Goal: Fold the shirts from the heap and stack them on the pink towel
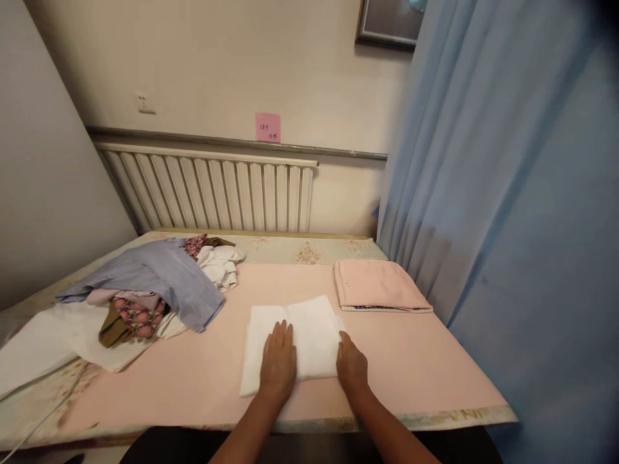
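Head view: folded white cloth (316, 336) lies beneath my flat left hand (279, 361) and against my curved right hand (352, 364), pinch not discernible; uneven inward pressure could bunch its layers.

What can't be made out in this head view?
In the head view:
Pink note: handwriting too small to read.
Framed picture: cut off by the top edge, overlapped by the blue curtain.
Floral fabric: partly covered by the striped garment.
White cloth: the left hand covers part.
Right hand: its own back hides whether it grips the cloth.
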`<action>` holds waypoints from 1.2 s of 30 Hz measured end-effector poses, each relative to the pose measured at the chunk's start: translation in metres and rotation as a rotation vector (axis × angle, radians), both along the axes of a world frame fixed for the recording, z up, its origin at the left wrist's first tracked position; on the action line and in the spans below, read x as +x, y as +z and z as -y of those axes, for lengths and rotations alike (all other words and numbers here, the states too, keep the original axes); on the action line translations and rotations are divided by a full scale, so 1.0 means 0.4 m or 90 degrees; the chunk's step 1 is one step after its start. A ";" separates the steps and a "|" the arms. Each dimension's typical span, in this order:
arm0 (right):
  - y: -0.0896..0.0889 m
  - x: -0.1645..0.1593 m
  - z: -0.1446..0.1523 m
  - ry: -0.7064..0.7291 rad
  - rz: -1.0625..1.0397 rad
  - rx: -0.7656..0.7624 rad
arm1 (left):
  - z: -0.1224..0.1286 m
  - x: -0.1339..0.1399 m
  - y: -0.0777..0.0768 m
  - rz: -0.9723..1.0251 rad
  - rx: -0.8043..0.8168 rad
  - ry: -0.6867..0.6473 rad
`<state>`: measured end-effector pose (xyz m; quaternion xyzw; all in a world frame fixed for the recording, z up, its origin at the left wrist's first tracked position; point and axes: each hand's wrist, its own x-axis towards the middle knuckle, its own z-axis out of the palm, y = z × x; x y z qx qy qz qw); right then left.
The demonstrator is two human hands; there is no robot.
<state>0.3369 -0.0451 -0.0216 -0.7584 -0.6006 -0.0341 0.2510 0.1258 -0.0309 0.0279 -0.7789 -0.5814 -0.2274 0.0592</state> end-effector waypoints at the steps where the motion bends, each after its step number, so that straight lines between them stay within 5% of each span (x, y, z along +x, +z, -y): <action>1: -0.002 0.000 -0.001 0.002 0.002 0.006 | -0.009 0.032 -0.010 -0.008 -0.001 -0.027; 5: -0.006 0.002 -0.001 0.010 -0.011 0.035 | -0.040 0.107 -0.059 -0.045 -0.066 -0.055; 11: -0.004 0.002 -0.006 -0.009 -0.074 0.032 | -0.055 0.095 -0.112 -0.058 -0.092 -0.054; 28: 0.020 0.017 0.022 -0.052 -0.158 0.008 | -0.051 0.093 -0.117 -0.054 -0.052 -0.058; 32: 0.044 0.016 0.021 -0.054 -0.118 0.128 | -0.049 0.094 -0.121 -0.050 -0.040 -0.052; 36: 0.077 -0.041 -0.011 0.108 -0.050 0.266 | -0.048 0.092 -0.120 -0.043 -0.035 -0.057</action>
